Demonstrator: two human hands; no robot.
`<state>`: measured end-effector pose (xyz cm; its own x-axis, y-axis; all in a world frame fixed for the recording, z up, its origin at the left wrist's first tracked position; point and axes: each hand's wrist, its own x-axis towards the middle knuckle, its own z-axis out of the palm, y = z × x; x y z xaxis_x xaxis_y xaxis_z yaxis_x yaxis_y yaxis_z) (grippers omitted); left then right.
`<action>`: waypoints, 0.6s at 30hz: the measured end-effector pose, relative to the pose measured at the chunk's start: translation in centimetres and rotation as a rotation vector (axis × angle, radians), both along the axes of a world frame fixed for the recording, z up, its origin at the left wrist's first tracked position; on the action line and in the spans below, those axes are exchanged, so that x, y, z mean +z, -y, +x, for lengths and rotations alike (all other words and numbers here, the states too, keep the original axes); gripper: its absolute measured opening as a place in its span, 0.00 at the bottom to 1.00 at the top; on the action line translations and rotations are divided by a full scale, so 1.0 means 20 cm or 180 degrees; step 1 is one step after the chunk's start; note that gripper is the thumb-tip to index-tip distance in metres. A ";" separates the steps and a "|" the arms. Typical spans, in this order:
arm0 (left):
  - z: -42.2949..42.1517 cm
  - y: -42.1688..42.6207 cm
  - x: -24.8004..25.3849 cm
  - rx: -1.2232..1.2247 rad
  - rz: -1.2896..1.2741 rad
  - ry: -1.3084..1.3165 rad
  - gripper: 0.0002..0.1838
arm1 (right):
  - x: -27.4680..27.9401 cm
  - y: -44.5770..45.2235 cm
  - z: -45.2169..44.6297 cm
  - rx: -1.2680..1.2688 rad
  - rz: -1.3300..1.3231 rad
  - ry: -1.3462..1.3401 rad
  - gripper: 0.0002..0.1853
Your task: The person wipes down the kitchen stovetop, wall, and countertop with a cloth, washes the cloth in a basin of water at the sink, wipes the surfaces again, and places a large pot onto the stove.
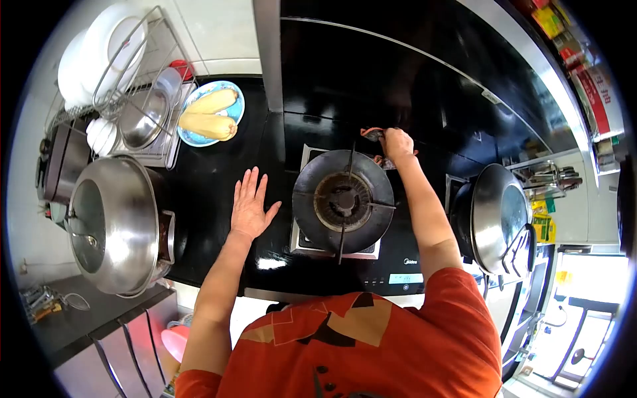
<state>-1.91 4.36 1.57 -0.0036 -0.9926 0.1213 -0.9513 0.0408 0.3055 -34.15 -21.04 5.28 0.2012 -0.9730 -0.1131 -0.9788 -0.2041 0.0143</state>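
My left hand [250,204] lies flat on the black counter [199,232], fingers spread and holding nothing, to the left of the gas burner [345,199]. Behind the burner, on its right side, my right hand [398,144] is closed on a dark cloth with reddish edges [373,134]. Part of the cloth hangs below the hand, against the black surface. The burner has a round dark ring with metal prongs and holds no pot.
A blue plate [192,138] with two peeled yellowish vegetables [209,126] sits back left, beside a dish rack [174,156]. A large lidded steel pot [116,225] stands left. A lidded wok [501,215] stands right of the burner.
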 end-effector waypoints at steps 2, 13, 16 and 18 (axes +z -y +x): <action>0.00 0.00 0.00 0.0043 -0.0021 -0.0038 0.39 | 0.01 0.04 0.15 -0.0118 0.0274 0.0026 0.12; 0.01 0.00 -0.01 0.0031 0.0031 0.0000 0.39 | -0.05 -0.02 0.82 0.2925 0.0681 0.0923 0.14; 0.00 0.00 0.02 0.0026 -0.0097 -0.0061 0.38 | -0.03 0.11 0.64 0.2189 0.1411 0.0846 0.12; 0.00 0.00 0.03 0.0030 -0.0038 -0.0044 0.37 | 0.02 0.17 0.49 0.1771 0.1753 0.0826 0.10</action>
<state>-1.92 4.43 2.10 0.0076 -0.9911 0.1331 -0.9474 0.0355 0.3181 -24.42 -24.47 5.71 0.7229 -0.5422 -0.4284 -0.6910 -0.5719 -0.4421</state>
